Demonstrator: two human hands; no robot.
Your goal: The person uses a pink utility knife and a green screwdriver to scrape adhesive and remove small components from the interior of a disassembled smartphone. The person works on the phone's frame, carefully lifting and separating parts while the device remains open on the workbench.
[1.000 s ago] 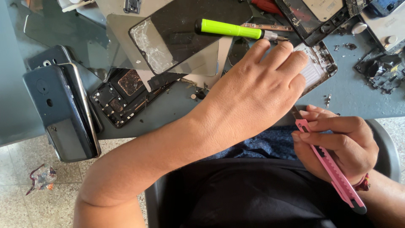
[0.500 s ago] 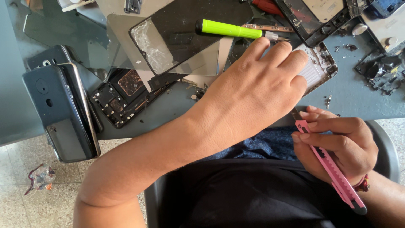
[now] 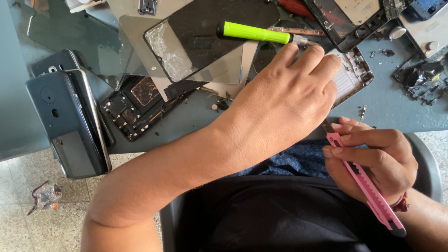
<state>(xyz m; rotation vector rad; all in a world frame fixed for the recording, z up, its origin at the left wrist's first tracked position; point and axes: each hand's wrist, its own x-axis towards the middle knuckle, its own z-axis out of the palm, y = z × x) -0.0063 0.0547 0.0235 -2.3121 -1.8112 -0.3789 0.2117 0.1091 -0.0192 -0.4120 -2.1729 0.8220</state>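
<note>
My left hand [image 3: 284,102] reaches across my body and lies palm down over a white opened phone frame [image 3: 352,74] on the blue-grey table [image 3: 401,112], fingertips curled on the frame's far edge. Most of the frame is hidden under the hand. My right hand [image 3: 373,158] sits lower, off the table edge over my lap, gripping a pink utility knife [image 3: 368,191] whose tip points up towards the frame. A green-handled screwdriver [image 3: 252,32] lies just beyond my left fingertips.
A cracked black screen panel [image 3: 205,32] lies under the screwdriver. An opened phone showing its circuit board [image 3: 135,105] and a stack of dark phones [image 3: 70,126] sit at the left table edge. Loose parts [image 3: 420,79] lie at the right. A crumpled wrapper [image 3: 44,196] is on the floor.
</note>
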